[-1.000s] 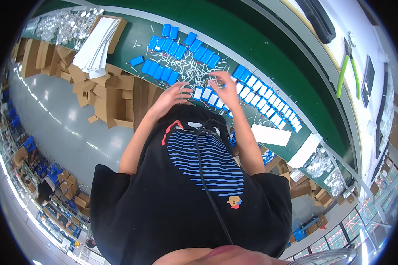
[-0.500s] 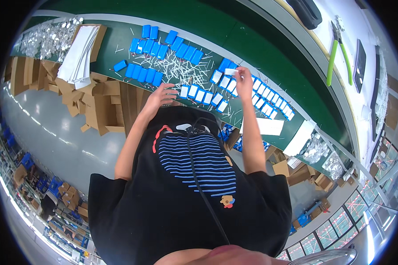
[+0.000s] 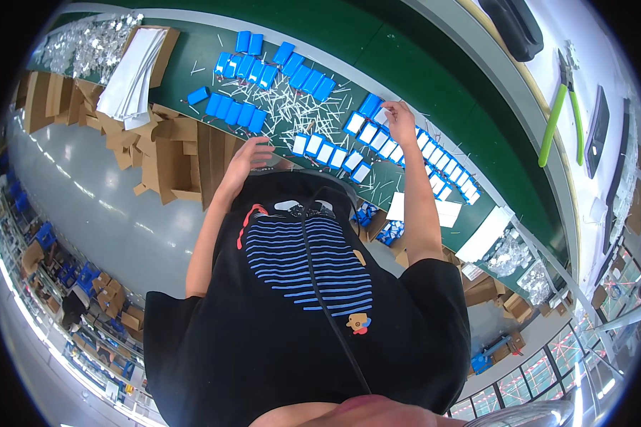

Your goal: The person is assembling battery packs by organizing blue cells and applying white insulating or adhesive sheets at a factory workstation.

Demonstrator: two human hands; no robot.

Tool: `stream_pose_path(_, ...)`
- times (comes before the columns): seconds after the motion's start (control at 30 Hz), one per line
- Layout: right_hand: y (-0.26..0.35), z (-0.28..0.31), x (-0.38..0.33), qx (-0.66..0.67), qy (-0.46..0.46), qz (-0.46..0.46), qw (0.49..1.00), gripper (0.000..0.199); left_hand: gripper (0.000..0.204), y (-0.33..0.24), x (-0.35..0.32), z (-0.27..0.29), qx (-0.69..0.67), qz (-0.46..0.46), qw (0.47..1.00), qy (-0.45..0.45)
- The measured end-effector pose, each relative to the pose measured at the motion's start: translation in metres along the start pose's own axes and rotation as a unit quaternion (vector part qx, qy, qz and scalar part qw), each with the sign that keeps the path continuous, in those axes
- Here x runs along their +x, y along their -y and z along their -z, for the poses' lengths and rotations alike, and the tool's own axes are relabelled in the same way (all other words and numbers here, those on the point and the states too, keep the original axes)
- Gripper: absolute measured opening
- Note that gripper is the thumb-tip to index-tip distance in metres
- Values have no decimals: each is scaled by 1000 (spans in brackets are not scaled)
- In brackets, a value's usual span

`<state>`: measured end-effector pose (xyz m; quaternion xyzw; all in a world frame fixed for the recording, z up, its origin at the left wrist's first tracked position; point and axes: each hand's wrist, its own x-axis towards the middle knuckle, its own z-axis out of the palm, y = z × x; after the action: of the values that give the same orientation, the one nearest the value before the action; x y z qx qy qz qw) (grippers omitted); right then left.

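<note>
My right hand (image 3: 400, 122) is over the far row of blue battery packs. Its fingers pinch a small white pad (image 3: 383, 116), held against or just above a blue battery pack (image 3: 369, 104); contact cannot be made out. Labelled packs (image 3: 356, 123) with white faces run rightward from there in rows. My left hand (image 3: 248, 162) hangs at the bench's near edge, fingers spread, holding nothing. Closest to it are a short row of white-faced packs (image 3: 325, 153) and a row of plain blue packs (image 3: 233, 114).
White strips (image 3: 303, 107) lie scattered between the pack groups on the green bench (image 3: 181, 78). White sheets (image 3: 132, 82) stand in a carton at left; green-handled pliers (image 3: 561, 121) lie far right. Cardboard boxes (image 3: 181, 160) sit below the bench.
My right hand has brought the white pad slightly right and down toward the far packs. My left hand has drawn back a little from the near row.
</note>
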<state>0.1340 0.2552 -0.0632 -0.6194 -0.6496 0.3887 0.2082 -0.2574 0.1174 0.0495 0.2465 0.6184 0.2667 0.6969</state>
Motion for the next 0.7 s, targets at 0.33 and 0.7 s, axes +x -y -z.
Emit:
stream_pose_path(0.33, 8, -2, 1, 27, -15, -4, 999, 23, 43, 2, -1, -8, 31, 14, 999, -14)
stream_pose_path(0.7, 3, -22, -4, -175, -112, 91, 974, 22, 40, 3, 2, -12, 37, 12, 999, -5)
